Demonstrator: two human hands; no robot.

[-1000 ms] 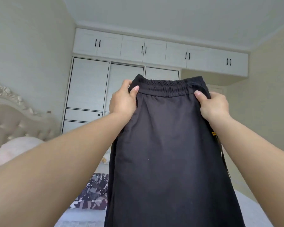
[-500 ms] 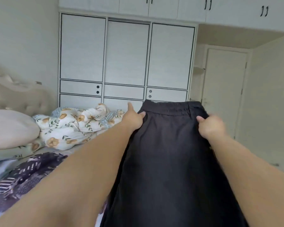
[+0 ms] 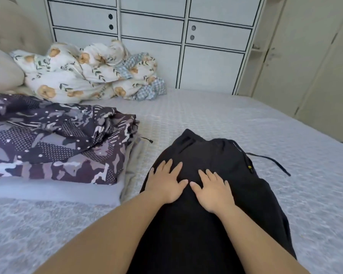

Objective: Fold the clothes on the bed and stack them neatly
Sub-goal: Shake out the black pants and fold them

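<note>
Black trousers (image 3: 212, 155) with an elastic waistband lie flat on the bed (image 3: 236, 119), waistband at the far end and a black drawstring trailing to the right. My left hand (image 3: 165, 183) and my right hand (image 3: 213, 191) rest side by side on the cloth below the waistband, palms down, fingers spread, holding nothing. My forearms hide part of the trouser legs. Left of the trousers sits a stack of folded clothes, a dark camouflage-print garment (image 3: 53, 139) on top of a grey one (image 3: 53, 191).
A crumpled floral quilt (image 3: 87, 74) and a beige pillow (image 3: 2, 70) lie at the head of the bed on the left. White wardrobe doors (image 3: 151, 26) stand behind the bed. A cream door (image 3: 305, 56) is at the right.
The trousers were held up in the air by the waistband with both hands; now they lie on the bed, and both hands have let go and press flat on them.
</note>
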